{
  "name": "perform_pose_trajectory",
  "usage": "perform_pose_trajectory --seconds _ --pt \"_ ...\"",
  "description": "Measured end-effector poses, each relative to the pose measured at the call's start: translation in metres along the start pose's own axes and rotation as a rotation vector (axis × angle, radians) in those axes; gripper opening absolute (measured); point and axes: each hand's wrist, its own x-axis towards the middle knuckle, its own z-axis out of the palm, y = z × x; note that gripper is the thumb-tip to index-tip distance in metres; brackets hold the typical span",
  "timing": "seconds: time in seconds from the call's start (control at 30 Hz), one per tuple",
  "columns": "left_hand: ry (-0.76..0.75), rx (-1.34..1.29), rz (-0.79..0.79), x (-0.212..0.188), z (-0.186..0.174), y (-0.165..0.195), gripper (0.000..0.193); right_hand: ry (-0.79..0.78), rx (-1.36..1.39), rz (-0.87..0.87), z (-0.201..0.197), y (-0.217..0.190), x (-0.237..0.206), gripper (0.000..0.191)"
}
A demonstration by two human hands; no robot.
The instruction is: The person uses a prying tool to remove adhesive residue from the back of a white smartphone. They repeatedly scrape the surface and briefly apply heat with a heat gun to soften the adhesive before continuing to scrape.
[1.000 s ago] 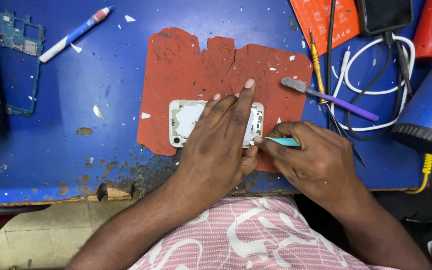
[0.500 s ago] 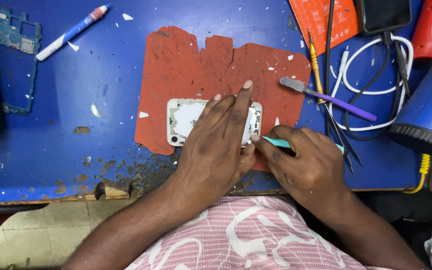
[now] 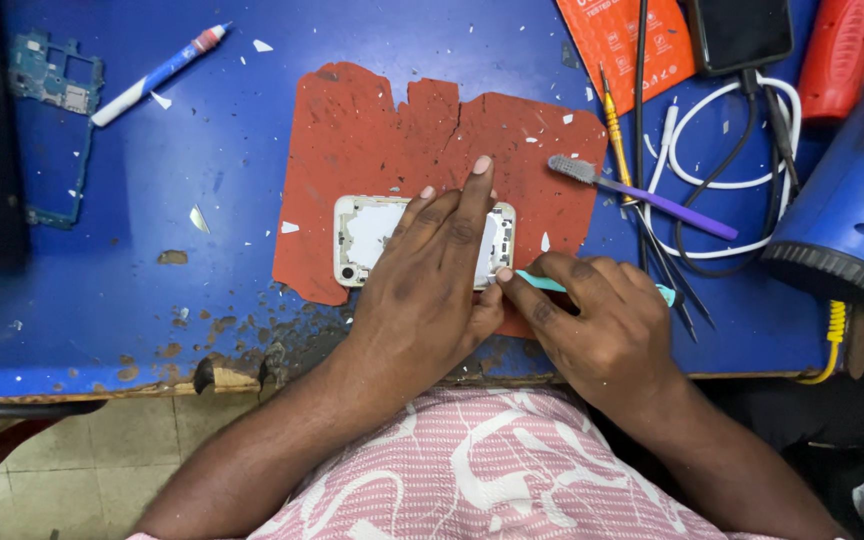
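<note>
A white phone frame [image 3: 367, 238] with its insides exposed lies flat on a torn red mat [image 3: 392, 140] on the blue bench. My left hand [image 3: 430, 290] presses down on the frame, fingers spread over its right half. My right hand [image 3: 602, 325] grips a thin teal pry tool [image 3: 542, 284], whose tip meets the frame's lower right corner, beside my left thumb.
A purple toothbrush [image 3: 652, 198] lies right of the mat, with tweezers [image 3: 674, 280], a yellow screwdriver [image 3: 614, 132] and white cable [image 3: 722, 185]. A blue heat gun [image 3: 852, 200] sits far right. A circuit board [image 3: 47, 95] and white-and-blue pen [image 3: 157, 75] lie far left. Bench edge [image 3: 102, 375] is chipped.
Both hands have stayed on the frame; my right hand and the teal tool have shifted slightly along the frame's lower right corner. Nothing else moved.
</note>
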Motion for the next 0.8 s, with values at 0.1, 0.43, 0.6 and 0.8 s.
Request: perform_pose_trajectory --seconds 0.1,0.43,0.6,0.8 --pt "0.005 -0.014 -0.008 0.000 0.001 -0.001 0.101 0.010 -0.014 -0.017 -0.001 0.000 0.001 0.033" --pt "0.037 0.033 0.026 -0.007 -0.021 0.000 0.085 0.071 0.276 0.297 -0.018 0.004 -0.010 0.040" --pt "0.304 0.188 -0.119 -0.033 -0.048 -0.014 0.035 0.142 0.217 0.411 -0.012 0.003 -0.030 0.039" --pt "0.523 0.159 -0.144 -0.077 -0.073 -0.034 0.026 0.221 0.128 0.370 0.002 0.006 -0.039 0.035"
